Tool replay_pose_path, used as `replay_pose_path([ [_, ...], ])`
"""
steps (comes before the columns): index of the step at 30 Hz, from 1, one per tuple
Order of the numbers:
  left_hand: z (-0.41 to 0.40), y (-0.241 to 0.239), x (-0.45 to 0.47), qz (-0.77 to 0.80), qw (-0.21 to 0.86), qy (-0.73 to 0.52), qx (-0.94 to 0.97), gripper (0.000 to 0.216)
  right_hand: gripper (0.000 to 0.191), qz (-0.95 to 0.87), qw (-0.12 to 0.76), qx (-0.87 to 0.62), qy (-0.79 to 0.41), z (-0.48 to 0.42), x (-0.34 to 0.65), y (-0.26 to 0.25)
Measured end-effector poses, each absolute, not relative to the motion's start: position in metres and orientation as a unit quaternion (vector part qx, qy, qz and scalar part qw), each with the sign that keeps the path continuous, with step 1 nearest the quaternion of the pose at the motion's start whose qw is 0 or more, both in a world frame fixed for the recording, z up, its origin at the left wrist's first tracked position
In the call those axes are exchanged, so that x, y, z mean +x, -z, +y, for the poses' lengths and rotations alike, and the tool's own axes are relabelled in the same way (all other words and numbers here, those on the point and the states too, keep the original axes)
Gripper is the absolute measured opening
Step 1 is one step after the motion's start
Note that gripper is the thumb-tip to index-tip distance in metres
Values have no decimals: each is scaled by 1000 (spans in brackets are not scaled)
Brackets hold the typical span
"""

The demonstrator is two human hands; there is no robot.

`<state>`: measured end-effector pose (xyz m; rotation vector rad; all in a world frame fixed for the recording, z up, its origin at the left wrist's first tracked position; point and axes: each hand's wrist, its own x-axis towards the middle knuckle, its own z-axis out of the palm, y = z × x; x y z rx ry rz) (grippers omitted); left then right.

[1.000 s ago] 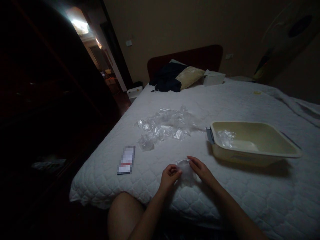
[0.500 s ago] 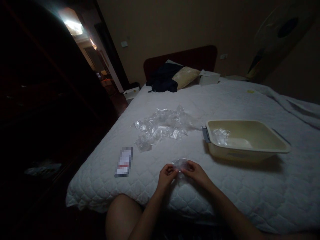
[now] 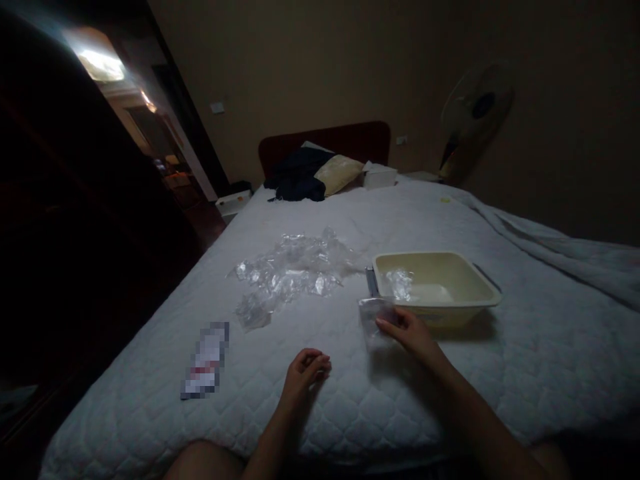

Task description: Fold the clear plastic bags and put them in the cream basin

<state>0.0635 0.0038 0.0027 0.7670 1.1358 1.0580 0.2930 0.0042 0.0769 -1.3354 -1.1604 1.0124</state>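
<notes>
My right hand (image 3: 411,335) pinches a small clear plastic bag (image 3: 373,319) between thumb and fingers, holding it up just in front of a cream plastic basin (image 3: 445,315). Inside the basin, near its left wall, lies some crumpled clear plastic (image 3: 400,283). My left hand (image 3: 304,375) hovers low over the bed, its fingers loosely curled and holding nothing. Beyond it, a spread-out pile of clear plastic bags (image 3: 300,263) lies on the white quilted bedding (image 3: 320,427).
A blurred-out flat item (image 3: 206,360) lies on the bed at left. Toward the headboard (image 3: 370,137) are dark cloth (image 3: 300,177), a beige pillow (image 3: 339,173) and a white box (image 3: 380,177). A fan (image 3: 477,107) stands at the far right.
My hands have parted. The right one has carried the small plastic bag toward the basin, while the left has let go of it. The view has shifted to the right.
</notes>
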Motion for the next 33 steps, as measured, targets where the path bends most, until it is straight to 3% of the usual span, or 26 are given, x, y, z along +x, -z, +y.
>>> replay_pose_path([
  [6,31,-11,86,477,567,-443,505,25,30,-485,542,-575,-376,6,355,-115],
  [13,67,-41,164,313,176,-458,813,24,34,-469,555,-571,-382,25,401,-120],
  [17,78,-37,198,231,60,-404,883,30,32,-446,564,-546,-430,40,408,-124],
  [23,82,-9,208,223,-115,-460,852,34,22,-390,516,-568,-509,63,405,-117],
  [33,78,-2,211,225,-173,-483,829,40,14,-390,390,-649,-524,105,383,-81],
])
